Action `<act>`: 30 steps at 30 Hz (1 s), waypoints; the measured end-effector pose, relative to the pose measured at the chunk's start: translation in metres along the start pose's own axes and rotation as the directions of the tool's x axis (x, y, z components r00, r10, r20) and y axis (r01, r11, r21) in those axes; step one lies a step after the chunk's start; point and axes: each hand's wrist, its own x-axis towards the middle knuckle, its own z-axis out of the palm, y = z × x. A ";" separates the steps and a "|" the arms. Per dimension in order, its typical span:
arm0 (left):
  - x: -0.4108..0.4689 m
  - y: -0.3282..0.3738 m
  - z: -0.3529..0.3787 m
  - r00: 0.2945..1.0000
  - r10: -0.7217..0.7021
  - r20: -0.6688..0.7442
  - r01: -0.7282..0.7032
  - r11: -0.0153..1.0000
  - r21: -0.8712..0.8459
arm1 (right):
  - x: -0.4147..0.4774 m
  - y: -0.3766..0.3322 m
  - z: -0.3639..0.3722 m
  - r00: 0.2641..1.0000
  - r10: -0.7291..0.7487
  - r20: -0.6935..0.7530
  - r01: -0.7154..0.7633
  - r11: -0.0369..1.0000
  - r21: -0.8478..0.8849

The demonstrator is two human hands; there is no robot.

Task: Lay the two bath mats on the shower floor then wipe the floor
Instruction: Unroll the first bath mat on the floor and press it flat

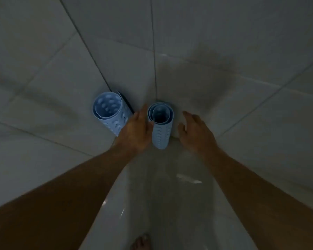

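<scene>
Two rolled blue bath mats standing upright at frame centre in a tiled shower corner: wider roll [108, 114] to the left, tighter roll [161, 132] to the right, flanked by left hand [135, 131], fingers loose, just beside it, and right hand [195, 132], spread, holding nothing, slightly apart.

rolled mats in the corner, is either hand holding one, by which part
Nothing is held. The left hand touches the upper side of the right rolled mat, fingers straight; the right hand is open, apart from it.
</scene>
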 end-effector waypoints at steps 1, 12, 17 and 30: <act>0.009 -0.008 0.006 1.000 0.002 0.004 -0.002 1.000 -0.006 | 0.009 0.002 0.009 1.000 0.025 0.000 -0.025 0.999 0.031; 0.066 -0.028 0.051 0.949 -0.279 0.149 0.315 0.872 -0.375 | 0.058 0.004 0.064 0.914 0.239 0.327 -0.401 0.650 0.645; 0.065 -0.021 0.044 0.860 -0.442 0.253 0.505 0.671 -0.543 | 0.049 0.002 0.063 0.855 0.260 0.448 -0.514 0.324 0.794; 0.005 -0.049 0.048 0.411 -0.568 0.713 0.912 0.243 -0.331 | -0.027 0.038 0.096 0.715 0.269 0.645 -0.691 0.134 0.710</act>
